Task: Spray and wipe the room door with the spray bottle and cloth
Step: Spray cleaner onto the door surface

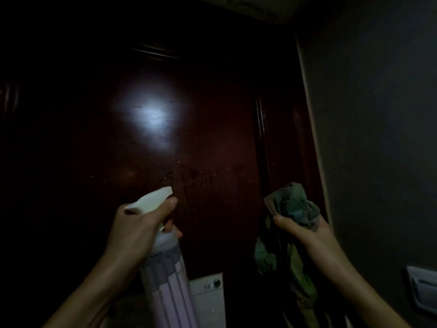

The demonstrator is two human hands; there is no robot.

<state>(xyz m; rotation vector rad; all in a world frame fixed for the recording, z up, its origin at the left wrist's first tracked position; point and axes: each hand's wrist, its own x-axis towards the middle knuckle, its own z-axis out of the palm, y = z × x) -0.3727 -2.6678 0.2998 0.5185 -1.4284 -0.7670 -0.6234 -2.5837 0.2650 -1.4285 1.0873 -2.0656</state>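
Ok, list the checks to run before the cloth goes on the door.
1. Spray bottle gripped at its neck by the left hand: ok.
2. Nozzle pointing at the door: ok.
3. Wet streaks on the door ahead of the nozzle: ok.
4. Cloth bunched and held in the right hand: ok.
5. Rest of the door sprayed: cannot tell, too dark.
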